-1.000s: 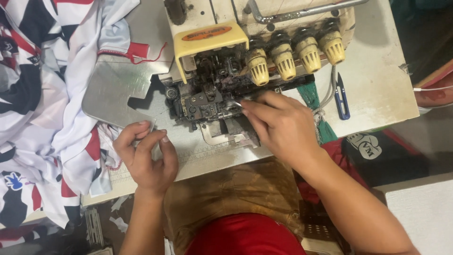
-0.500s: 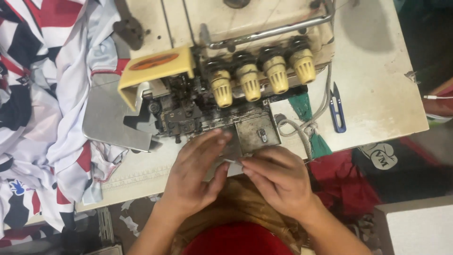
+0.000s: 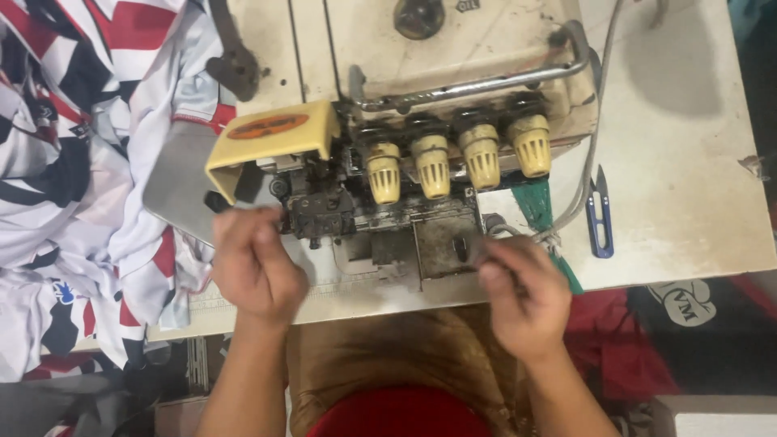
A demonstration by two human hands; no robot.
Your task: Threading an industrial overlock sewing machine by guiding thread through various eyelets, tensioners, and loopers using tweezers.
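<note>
**Both hands at the front of the overlock machine**

Motion blur hides what the fingers pinch. The left hand (image 3: 255,263), fingers narrow, touches the sewing machine (image 3: 388,190) below its yellow guard (image 3: 271,137); the right hand (image 3: 522,291), curled, is at the table's (image 3: 688,210) front edge. Half a second ago both met together at the middle plate; now they sit apart
</note>
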